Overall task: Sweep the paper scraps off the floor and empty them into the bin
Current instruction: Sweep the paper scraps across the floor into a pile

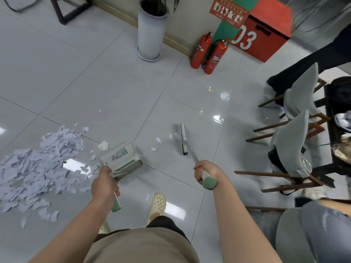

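A big heap of white paper scraps (36, 166) covers the grey tiles at the left. A few loose scraps (158, 139) and a crumpled wad (103, 145) lie near the middle. My left hand (105, 184) grips the green-ended handle of a white dustpan (123, 158), which stands on the floor beside the heap. My right hand (206, 171) grips the green-tipped handle of a broom, whose narrow head (183, 139) rests on the floor right of the loose scraps. No bin is in view.
Grey chairs with wooden legs (296, 137) crowd the right side, and a person sits at lower right (313, 230). Two red fire extinguishers (209, 52), a red box (266, 35) and a tall white plant pot (150, 33) stand along the far wall. My shoe (157, 204) is below the dustpan.
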A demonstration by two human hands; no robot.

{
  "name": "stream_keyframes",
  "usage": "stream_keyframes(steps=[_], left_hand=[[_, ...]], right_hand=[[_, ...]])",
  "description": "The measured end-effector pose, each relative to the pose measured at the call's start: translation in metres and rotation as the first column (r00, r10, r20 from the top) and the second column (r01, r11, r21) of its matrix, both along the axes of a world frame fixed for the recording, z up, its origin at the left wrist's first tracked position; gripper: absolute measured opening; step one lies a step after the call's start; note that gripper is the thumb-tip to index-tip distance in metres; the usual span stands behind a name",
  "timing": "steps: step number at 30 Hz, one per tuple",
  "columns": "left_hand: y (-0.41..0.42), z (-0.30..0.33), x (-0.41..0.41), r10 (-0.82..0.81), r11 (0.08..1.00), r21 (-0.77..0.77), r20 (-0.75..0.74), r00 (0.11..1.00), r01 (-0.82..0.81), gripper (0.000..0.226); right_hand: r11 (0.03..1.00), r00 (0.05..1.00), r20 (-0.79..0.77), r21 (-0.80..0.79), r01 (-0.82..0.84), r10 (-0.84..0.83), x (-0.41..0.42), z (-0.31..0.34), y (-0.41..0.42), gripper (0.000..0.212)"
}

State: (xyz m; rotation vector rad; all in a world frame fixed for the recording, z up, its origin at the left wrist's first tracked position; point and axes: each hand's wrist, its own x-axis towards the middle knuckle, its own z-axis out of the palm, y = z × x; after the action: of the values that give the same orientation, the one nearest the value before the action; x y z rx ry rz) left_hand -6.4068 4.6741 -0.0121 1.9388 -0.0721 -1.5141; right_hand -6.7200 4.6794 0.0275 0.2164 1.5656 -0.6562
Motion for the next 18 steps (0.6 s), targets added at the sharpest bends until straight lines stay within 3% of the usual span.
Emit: stream_keyframes(steps=[3, 10, 15, 18], left_hand=[[-0.007, -0.002, -0.025, 0.022, 0.999, 0.026, -0.008, 1.0, -0.022, 0.019], [0.004, -0.006, -0.05, -0.028, 0.999, 0.02, 0.027, 0.999, 0.028, 0.018], [0.013, -0.009, -0.056, -0.069, 0.998, 0.009, 0.064, 0.996, 0.069, 0.016], [0.017, -0.009, -0.057, -0.048, 0.999, 0.019, 0.079, 0.996, 0.047, 0.017]], right_hand=[[1.0, 0.999, -0.033, 0.007, -0.022, 0.022, -0.039, -0.009, -0.027, 0.018], [0.951, 0.945, -0.121, 0.09, -0.294, 0.304, -0.079, -0.041, -0.08, 0.019], [0.747, 0.751, -0.079, 0.215, -0.629, 0.656, -0.053, -0.06, -0.086, 0.019], [0.699, 0.706, -0.027, 0.176, -0.693, 0.707, -0.022, -0.062, -0.077, 0.023]])
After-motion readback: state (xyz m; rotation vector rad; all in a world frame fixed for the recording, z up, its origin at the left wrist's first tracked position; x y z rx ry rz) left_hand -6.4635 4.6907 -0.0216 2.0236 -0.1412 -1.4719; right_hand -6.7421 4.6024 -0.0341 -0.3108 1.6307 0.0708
